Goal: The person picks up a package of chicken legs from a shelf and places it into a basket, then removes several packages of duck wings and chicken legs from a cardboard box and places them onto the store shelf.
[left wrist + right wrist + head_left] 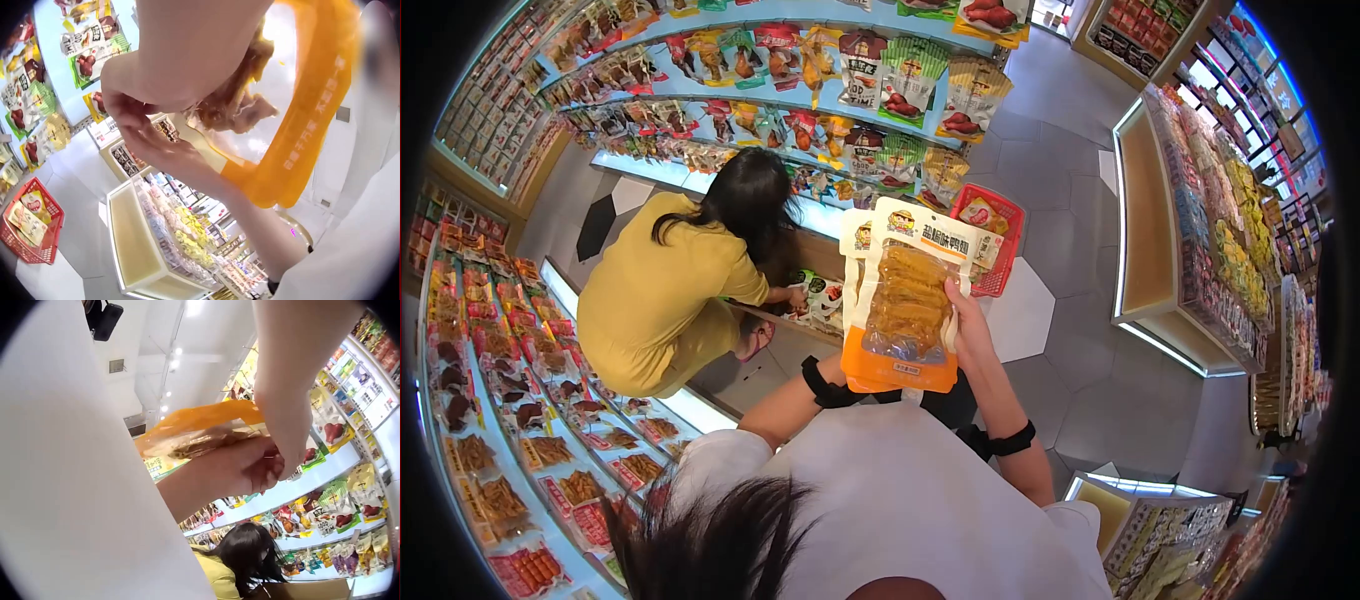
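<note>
In the head view, two vacuum-packed snack pouches [908, 300], white on top and orange below, overlap in front of my chest. Brown meat pieces show through the clear window of the front one. My right hand [970, 325] grips their right edge, thumb on the front face. The packs hide my left hand in the head view. In the right wrist view, my left hand [234, 465] holds the packs from below with curled fingers, right by my right hand [284, 434]. The orange end [312, 106] of the packs fills the right of the left wrist view.
A person in yellow [660, 290] crouches at the left, one hand at packs in a low box [815, 300]. A red basket [1005, 250] with several packs stands beyond my hands. Stocked shelves [800, 95] rise ahead; a display counter [1150, 250] stands to the right.
</note>
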The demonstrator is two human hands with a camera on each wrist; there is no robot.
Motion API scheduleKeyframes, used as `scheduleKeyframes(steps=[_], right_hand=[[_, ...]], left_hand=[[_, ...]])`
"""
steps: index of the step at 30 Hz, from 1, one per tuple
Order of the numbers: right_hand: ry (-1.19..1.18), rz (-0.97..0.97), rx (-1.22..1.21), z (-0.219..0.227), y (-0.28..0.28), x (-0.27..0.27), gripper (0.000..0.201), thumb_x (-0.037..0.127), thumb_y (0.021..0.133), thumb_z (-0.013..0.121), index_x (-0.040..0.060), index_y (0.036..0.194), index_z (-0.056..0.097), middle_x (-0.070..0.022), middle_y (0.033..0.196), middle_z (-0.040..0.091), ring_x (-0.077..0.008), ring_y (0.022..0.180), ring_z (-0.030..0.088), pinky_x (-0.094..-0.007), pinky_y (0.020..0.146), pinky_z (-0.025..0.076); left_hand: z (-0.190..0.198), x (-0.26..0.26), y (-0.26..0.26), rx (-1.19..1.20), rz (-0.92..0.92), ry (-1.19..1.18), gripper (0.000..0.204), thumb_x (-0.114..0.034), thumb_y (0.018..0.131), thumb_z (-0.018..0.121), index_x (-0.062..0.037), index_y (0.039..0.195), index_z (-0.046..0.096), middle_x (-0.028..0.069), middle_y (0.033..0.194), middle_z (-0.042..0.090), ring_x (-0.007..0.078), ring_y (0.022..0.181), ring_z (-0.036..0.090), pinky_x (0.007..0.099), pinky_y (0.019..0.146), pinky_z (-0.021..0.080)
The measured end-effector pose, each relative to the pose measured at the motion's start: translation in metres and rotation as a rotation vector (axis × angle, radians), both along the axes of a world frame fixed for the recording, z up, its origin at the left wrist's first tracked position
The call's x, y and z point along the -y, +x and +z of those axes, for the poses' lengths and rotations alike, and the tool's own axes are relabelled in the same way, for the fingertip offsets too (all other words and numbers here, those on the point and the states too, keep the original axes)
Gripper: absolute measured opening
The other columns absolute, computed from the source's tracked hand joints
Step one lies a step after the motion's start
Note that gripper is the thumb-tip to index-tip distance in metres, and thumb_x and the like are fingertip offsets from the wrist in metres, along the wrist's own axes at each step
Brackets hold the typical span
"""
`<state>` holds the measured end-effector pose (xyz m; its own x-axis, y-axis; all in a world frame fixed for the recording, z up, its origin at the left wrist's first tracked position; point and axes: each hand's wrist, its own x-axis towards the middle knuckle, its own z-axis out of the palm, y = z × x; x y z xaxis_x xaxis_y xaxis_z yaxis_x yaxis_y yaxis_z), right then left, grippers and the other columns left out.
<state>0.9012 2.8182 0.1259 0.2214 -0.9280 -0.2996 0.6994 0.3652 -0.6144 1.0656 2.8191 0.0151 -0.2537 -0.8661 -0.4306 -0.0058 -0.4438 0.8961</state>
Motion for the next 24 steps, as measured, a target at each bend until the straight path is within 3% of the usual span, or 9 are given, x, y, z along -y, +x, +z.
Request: scheduleKeyframes(steps=[5,9,11,12,13,15,17,18,24], right_hand=[[-0.031,0.136,-0.129,-0.001,0.002,0.002,0.037,0.015,0.088,0.05,0.0014,0.122,0.041,-0.0083,0.117,0.051,-0.0162,0.105,0.051,-0.0302,0.09,0.041],[-0.032,0.131,-0.109,-0.012,0.0,0.008,0.037,0.014,0.087,0.052,0.0011,0.12,0.043,-0.0077,0.115,0.053,-0.0157,0.104,0.051,-0.0298,0.089,0.041],[-0.037,0.084,-0.067,-0.013,-0.008,0.009,0.036,0.013,0.086,0.052,0.0011,0.119,0.044,-0.0075,0.114,0.053,-0.0153,0.103,0.052,-0.0301,0.089,0.041],[-0.049,0.056,-0.085,-0.011,-0.016,0.01,0.036,0.013,0.086,0.052,0.0012,0.119,0.044,-0.0076,0.114,0.053,-0.0155,0.103,0.052,-0.0302,0.089,0.042],[-0.059,0.031,-0.103,-0.01,-0.026,0.012,0.036,0.014,0.086,0.053,0.0012,0.119,0.044,-0.0077,0.114,0.053,-0.0157,0.103,0.052,-0.0303,0.089,0.042],[-0.067,0.0,-0.146,-0.009,-0.048,0.014,0.037,0.015,0.086,0.053,0.0009,0.119,0.044,-0.008,0.115,0.053,-0.0162,0.103,0.052,-0.0304,0.089,0.042],[-0.06,-0.008,-0.198,-0.01,-0.072,0.015,0.038,0.017,0.087,0.052,0.0003,0.119,0.044,-0.0083,0.114,0.053,-0.0169,0.102,0.053,-0.0304,0.089,0.043],[-0.061,0.021,-0.216,-0.012,-0.082,0.016,0.038,0.018,0.087,0.051,-0.0002,0.12,0.043,-0.0087,0.115,0.053,-0.0175,0.103,0.053,-0.0308,0.089,0.043],[-0.094,0.134,-0.197,-0.018,-0.091,0.027,0.039,0.019,0.088,0.05,-0.0006,0.12,0.042,-0.0098,0.115,0.053,-0.0189,0.103,0.054,-0.0313,0.089,0.043]], left_hand=[[0.017,0.005,0.015,0.21,-0.054,-0.242,0.025,-0.025,0.086,0.045,-0.0009,0.084,0.05,0.0111,0.066,0.057,0.025,0.058,0.056,0.0353,0.051,0.044],[0.047,0.025,0.029,0.445,-0.128,-0.745,0.024,-0.024,0.085,0.045,-0.0007,0.082,0.05,0.0124,0.066,0.058,0.0274,0.059,0.057,0.037,0.052,0.044],[0.076,0.033,0.049,0.811,-0.197,-0.934,0.024,-0.024,0.085,0.046,-0.0006,0.081,0.051,0.0131,0.066,0.059,0.0286,0.059,0.058,0.0378,0.052,0.044],[0.108,0.033,0.058,1.158,-0.38,-0.622,0.026,-0.025,0.085,0.045,0.0003,0.084,0.053,0.0214,0.076,0.06,0.0374,0.073,0.058,0.0441,0.059,0.045],[0.141,0.017,0.076,1.09,-0.332,-0.631,0.026,-0.025,0.086,0.046,0.0001,0.085,0.053,0.0204,0.074,0.06,0.0364,0.072,0.057,0.0417,0.062,0.046],[0.213,-0.023,0.109,0.326,-0.331,-0.505,0.022,-0.02,0.091,0.044,0.0001,0.095,0.053,0.0076,0.08,0.059,0.0167,0.074,0.059,0.0285,0.066,0.047],[0.277,-0.085,0.135,-0.343,-0.534,-0.482,0.042,-0.033,0.09,0.046,0.0045,0.109,0.047,0.0156,0.106,0.052,0.0247,0.093,0.055,0.0316,0.076,0.045],[0.288,-0.103,0.14,-0.533,-0.824,-0.723,0.051,-0.039,0.089,0.045,0.0069,0.113,0.043,0.021,0.111,0.05,0.0288,0.098,0.053,0.0358,0.082,0.044],[0.359,-0.222,0.133,-0.35,-1.144,-1.24,0.052,-0.039,0.084,0.052,-0.0037,0.121,0.044,0.025,0.114,0.05,0.0356,0.099,0.054,0.051,0.077,0.045]])
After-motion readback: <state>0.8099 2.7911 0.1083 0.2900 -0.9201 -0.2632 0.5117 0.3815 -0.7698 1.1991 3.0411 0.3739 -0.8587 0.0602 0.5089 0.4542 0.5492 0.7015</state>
